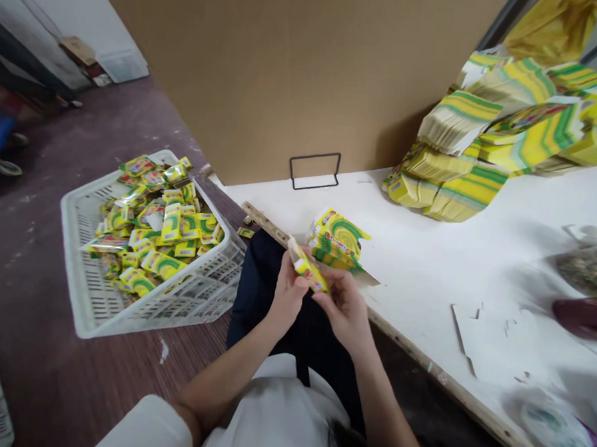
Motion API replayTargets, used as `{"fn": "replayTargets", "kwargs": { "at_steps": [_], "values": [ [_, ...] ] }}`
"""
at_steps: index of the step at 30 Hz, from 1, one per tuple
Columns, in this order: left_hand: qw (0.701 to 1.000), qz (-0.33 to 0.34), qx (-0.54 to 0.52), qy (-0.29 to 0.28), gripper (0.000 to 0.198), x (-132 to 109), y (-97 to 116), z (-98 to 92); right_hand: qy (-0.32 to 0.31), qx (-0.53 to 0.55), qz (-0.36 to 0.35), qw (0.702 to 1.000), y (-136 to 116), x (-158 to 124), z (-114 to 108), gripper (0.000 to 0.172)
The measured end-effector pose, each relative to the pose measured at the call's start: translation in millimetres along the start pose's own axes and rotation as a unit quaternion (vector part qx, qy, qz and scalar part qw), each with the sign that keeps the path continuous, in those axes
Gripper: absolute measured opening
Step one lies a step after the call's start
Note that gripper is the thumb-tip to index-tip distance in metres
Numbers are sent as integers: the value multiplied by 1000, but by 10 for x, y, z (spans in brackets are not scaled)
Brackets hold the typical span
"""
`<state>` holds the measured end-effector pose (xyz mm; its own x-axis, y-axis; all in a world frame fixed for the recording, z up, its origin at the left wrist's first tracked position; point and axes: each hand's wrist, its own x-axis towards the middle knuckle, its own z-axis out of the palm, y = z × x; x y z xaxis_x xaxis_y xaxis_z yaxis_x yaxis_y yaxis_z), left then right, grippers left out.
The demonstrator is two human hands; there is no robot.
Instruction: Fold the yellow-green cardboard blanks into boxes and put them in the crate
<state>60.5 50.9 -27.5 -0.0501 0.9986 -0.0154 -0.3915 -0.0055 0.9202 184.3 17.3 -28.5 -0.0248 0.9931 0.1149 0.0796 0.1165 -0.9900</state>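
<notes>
Over my lap, at the table's edge, a small yellow crayon box is held between both hands, tilted, with a pale end pointing up and away from me. My left hand grips it from the left side. On its lower right end, the fingers of my right hand are closed; part of the box is hidden behind them. Just beyond lies a small pile of yellow and green flat crayon cartons on the white table.
To the left, a white plastic basket holds many filled yellow boxes. A large cardboard sheet stands behind, with a black wire stand before it. Bundled flat cartons are heaped at the back right. A white cut card piece lies right.
</notes>
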Motion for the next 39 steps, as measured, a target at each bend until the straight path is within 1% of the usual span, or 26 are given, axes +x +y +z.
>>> {"fn": "replayTargets", "kwargs": {
  "at_steps": [3, 5, 7, 8, 9, 10, 11, 13, 14, 15, 16, 17, 19, 20, 21, 22, 24, 26, 27, 29, 30, 33, 34, 35, 37, 39],
  "values": [
    [1000, 5, 25, -5, 49, -65, 8, -78, 15, -43, -29, 999, -110, -4, -111, 13],
    [998, 0, 63, 4, 39, -60, 72, -151, 14, -97, -50, 994, -196, -7, -200, 12],
    [996, 35, 85, 3, 41, -10, 220, -265, 10, -149, -84, 985, -276, -3, -307, 14],
    [994, 66, 92, -4, 47, 24, 324, -333, -2, -175, -106, 979, -314, 0, -363, 16],
    [990, 105, 91, -20, 59, 57, 441, -400, -20, -203, -129, 970, -353, 4, -414, 20],
    [983, 147, 96, -44, 72, 83, 560, -458, -44, -233, -153, 959, -392, 6, -454, 23],
    [975, 162, 129, -85, 85, 99, 669, -499, -71, -265, -176, 945, -429, 6, -478, 25],
    [941, 116, 248, -200, 112, 93, 814, -511, -120, -315, -218, 916, -491, -6, -470, 28],
    [915, 75, 300, -258, 116, 75, 836, -483, -134, -329, -237, 904, -510, -18, -441, 31],
    [889, 31, 340, -306, 111, 51, 823, -439, -137, -339, -250, 897, -517, -32, -403, 34],
    [869, -7, 366, -333, 100, 24, 780, -387, -121, -343, -258, 895, -511, -49, -362, 36],
    [860, -32, 384, -335, 87, -3, 716, -336, -81, -341, -257, 900, -491, -67, -321, 40],
    [862, -46, 406, -301, 72, -56, 562, -255, 42, -303, -222, 926, -412, -101, -252, 57],
    [867, -37, 411, -279, 74, -82, 488, -229, 98, -261, -185, 942, -360, -116, -222, 68],
    [870, -21, 413, -270, 78, -106, 422, -211, 131, -205, -140, 960, -304, -129, -194, 75],
    [869, 0, 412, -274, 84, -130, 364, -199, 134, -144, -89, 976, -249, -137, -168, 75],
    [865, 50, 398, -301, 88, -171, 273, -187, 76, -36, 13, 996, -151, -140, -121, 63],
    [862, 101, 382, -318, 79, -201, 212, -185, 21, 29, 74, 997, -77, -128, -89, 49],
    [862, 118, 379, -317, 72, -210, 191, -189, 9, 45, 83, 995, -50, -119, -81, 46],
    [862, 128, 388, -301, 63, -212, 171, -203, 5, 51, 60, 997, -12, -109, -77, 46],
    [860, 115, 400, -294, 62, -207, 168, -213, 1, 42, 34, 999, -1, -111, -77, 48],
    [860, 49, 415, -292, 72, -177, 158, -239, -41, -31, -53, 997, -2, -143, -69, 55],
    [864, 45, 410, -287, 78, -167, 150, -245, -55, -65, -77, 993, -9, -157, -63, 55],
    [868, 57, 409, -276, 83, -158, 143, -248, -62, -96, -96, 989, -18, -168, -58, 55],
    [863, 116, 432, -234, 88, -144, 138, -254, -42, -137, -121, 982, -30, -177, -60, 54],
    [837, 155, 487, -196, 80, -135, 166, -269, 4, -150, -132, 980, -29, -167, -89, 55]
  ]
}}
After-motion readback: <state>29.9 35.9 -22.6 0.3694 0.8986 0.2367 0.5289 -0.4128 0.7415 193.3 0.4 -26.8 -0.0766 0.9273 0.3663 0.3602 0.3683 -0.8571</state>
